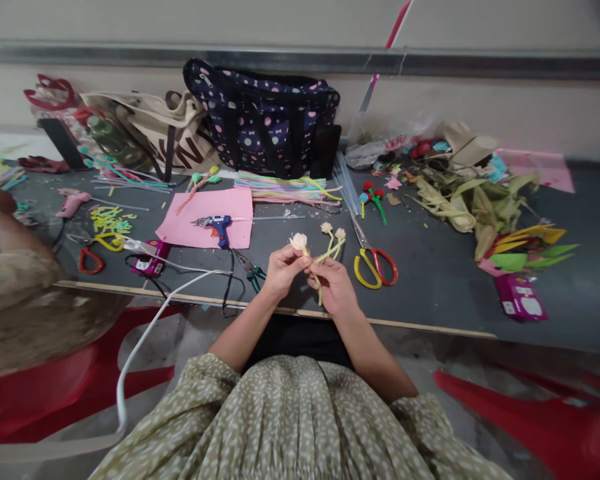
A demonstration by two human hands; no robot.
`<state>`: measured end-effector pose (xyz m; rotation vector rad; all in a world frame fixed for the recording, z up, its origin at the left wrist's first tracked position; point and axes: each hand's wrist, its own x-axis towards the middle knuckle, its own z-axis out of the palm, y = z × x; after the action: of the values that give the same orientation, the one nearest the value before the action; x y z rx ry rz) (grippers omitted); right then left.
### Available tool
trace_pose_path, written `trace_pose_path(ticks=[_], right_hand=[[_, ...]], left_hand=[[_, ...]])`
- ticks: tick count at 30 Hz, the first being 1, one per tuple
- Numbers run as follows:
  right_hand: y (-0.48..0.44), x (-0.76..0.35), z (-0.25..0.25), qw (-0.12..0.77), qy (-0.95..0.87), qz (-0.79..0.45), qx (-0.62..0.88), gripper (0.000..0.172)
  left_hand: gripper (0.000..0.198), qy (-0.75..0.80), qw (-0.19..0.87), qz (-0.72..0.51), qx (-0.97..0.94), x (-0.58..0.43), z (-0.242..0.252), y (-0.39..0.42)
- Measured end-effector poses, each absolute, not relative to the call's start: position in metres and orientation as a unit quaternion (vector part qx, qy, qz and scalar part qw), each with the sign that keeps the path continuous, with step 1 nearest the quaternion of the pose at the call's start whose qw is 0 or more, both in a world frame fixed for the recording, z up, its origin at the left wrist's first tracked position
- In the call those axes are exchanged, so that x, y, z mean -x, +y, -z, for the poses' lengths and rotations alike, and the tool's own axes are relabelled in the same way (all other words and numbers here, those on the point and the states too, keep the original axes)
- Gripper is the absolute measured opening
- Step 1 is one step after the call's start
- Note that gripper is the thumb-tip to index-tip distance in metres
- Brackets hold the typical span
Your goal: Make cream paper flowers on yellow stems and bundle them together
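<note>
Near the table's front edge my left hand (283, 272) pinches the stem of a handmade flower with a cream-white head (299, 241). Close against it, my right hand (333, 283) is closed around the pale green stems (338, 249) of a small bunch topped by two smaller cream flowers (333, 230). The fingertips of both hands meet at the stems, so the exact join is hidden. To the right of my hands lie scissors (369, 265) with one yellow and one red handle. Green-handled pliers (251, 272) rest to the left.
A blue glue gun (219, 228) lies on a pink sheet (180, 225). Behind are pipe cleaners (280, 187) and a patterned navy bag (265, 120). Dried husks (490, 207) pile up at right. A co-worker's arm (15, 227) reaches in at left. A white cable (145, 340) crosses the front edge.
</note>
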<state>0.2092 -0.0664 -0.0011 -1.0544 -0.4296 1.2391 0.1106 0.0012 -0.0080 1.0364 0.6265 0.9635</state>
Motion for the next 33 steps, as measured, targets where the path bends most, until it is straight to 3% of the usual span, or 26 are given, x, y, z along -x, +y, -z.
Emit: trace_pose_path(ticks=[2, 5, 9, 14, 19, 24, 28, 33], right_hand=[[-0.067, -0.208, 0.002, 0.688, -0.232, -0.472, 0.500, 0.011], [-0.068, -0.210, 0.004, 0.683, -0.369, -0.250, 0.578, 0.009], [-0.069, -0.219, 0.008, 0.573, -0.544, 0.019, 0.613, 0.010], [-0.069, -0.224, 0.019, 0.470, -0.630, 0.127, 0.605, 0.011], [-0.069, -0.220, 0.017, 0.490, -0.623, 0.100, 0.602, 0.010], [-0.070, -0.214, 0.007, 0.559, -0.569, -0.011, 0.603, 0.011], [-0.069, -0.212, 0.003, 0.625, -0.478, -0.164, 0.595, 0.011], [-0.066, -0.213, 0.001, 0.676, -0.287, -0.451, 0.508, 0.010]], left_hand=[[0.024, 0.293, 0.712, -0.437, -0.464, -0.112, 0.011, 0.002], [0.021, 0.305, 0.704, -0.449, -0.458, -0.114, 0.014, 0.002], [0.021, 0.323, 0.708, -0.450, -0.439, -0.117, 0.014, -0.001], [0.022, 0.351, 0.719, -0.455, -0.392, -0.118, 0.015, -0.003], [0.023, 0.359, 0.702, -0.464, -0.404, -0.118, 0.012, -0.002], [0.022, 0.331, 0.698, -0.472, -0.424, -0.116, 0.011, 0.000], [0.023, 0.319, 0.698, -0.464, -0.442, -0.114, 0.010, 0.001], [0.022, 0.284, 0.713, -0.446, -0.460, -0.111, 0.011, 0.003]])
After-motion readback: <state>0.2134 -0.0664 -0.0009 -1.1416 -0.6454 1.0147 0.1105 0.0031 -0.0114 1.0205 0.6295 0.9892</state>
